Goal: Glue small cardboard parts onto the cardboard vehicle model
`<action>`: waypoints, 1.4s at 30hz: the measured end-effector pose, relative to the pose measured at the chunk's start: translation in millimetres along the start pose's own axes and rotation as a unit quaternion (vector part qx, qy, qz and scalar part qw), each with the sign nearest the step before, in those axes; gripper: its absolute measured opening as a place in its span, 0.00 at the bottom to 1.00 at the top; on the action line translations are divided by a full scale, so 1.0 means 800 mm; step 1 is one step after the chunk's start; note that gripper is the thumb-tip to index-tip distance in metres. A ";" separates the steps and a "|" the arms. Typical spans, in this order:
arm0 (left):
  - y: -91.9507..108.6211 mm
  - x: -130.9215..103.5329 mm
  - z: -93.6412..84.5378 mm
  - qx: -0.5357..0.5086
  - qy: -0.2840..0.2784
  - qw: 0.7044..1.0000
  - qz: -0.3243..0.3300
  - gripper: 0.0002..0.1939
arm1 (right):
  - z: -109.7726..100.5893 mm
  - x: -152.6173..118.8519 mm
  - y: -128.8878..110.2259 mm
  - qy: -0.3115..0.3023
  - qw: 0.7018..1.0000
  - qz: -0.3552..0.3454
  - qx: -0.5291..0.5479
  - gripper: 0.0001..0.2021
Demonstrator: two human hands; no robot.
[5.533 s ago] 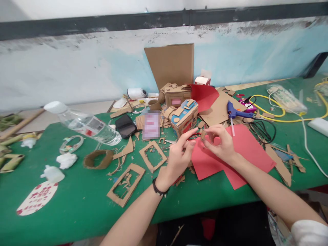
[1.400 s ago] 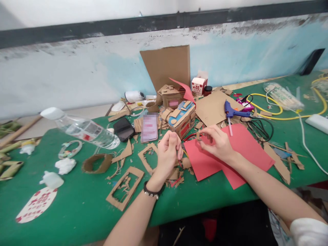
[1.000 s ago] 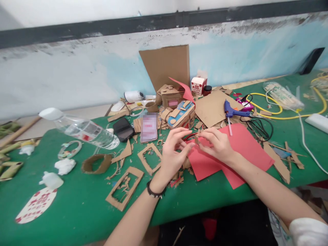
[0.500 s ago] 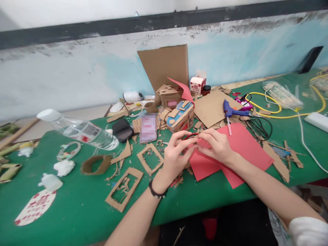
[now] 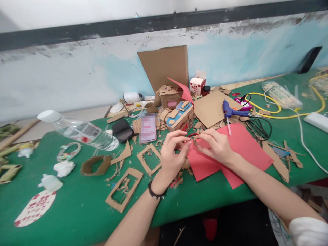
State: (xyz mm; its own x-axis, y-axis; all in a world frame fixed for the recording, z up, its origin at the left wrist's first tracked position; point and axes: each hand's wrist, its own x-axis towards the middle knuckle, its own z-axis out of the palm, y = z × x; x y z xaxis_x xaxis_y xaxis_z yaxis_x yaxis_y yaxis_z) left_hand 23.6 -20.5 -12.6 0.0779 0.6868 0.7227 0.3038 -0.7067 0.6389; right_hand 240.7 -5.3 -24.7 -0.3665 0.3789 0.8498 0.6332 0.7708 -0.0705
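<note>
My right hand [image 5: 214,145] pinches a small brown cardboard piece [image 5: 195,140] over the left edge of the red paper [image 5: 246,147]. Just left of it, my left hand [image 5: 174,150] has its fingers curled, thumb and fingertips close together; whatever lies between them is too small to make out. Behind the fingertips a thin red curved edge shows. Beyond my hands stands a small cardboard box model [image 5: 180,116] with a blue top. Two cut-out cardboard frames, one near [image 5: 124,189] and one farther [image 5: 149,159], lie left of my left hand.
A blue glue gun [image 5: 233,111] rests behind the red paper, near black and yellow cables. On the left are a clear bottle [image 5: 82,131], a black case [image 5: 122,130] and a phone [image 5: 148,128]. Cardboard scraps lie around; a large cardboard sheet [image 5: 166,66] leans on the wall.
My left hand has drawn slightly left and its fingertips have parted from my right hand's. The small cardboard piece now shows at my right fingertips.
</note>
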 end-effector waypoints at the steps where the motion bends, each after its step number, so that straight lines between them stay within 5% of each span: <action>1: 0.000 0.000 0.001 -0.042 -0.015 0.997 -0.058 0.06 | 0.000 0.000 -0.001 0.000 1.000 -0.007 -0.008 0.15; 4: -0.001 -0.002 0.004 -0.155 -0.070 0.963 -0.208 0.14 | -0.002 0.001 -0.003 0.003 0.999 -0.023 -0.033 0.14; 8: 0.001 -0.002 0.006 -0.194 -0.096 0.938 -0.270 0.18 | -0.003 0.003 -0.005 0.006 0.998 -0.032 -0.045 0.15; 25: 0.005 0.001 0.003 -0.191 -0.095 0.941 -0.263 0.19 | 0.004 -0.005 -0.013 0.001 0.999 -0.004 0.039 0.23; 42: 0.005 0.003 0.003 -0.209 -0.078 0.938 -0.266 0.18 | 0.000 -0.004 -0.002 0.008 0.998 0.031 0.052 0.18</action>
State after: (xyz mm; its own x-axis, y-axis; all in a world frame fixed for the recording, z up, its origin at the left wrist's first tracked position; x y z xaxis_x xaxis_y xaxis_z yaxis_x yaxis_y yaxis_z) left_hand 27.2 -21.6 -8.6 0.1682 0.9548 0.2451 -0.0568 -0.2389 0.9694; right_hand 240.6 -7.3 -27.3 -0.3166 0.4201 0.8505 0.5801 0.7951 -0.1768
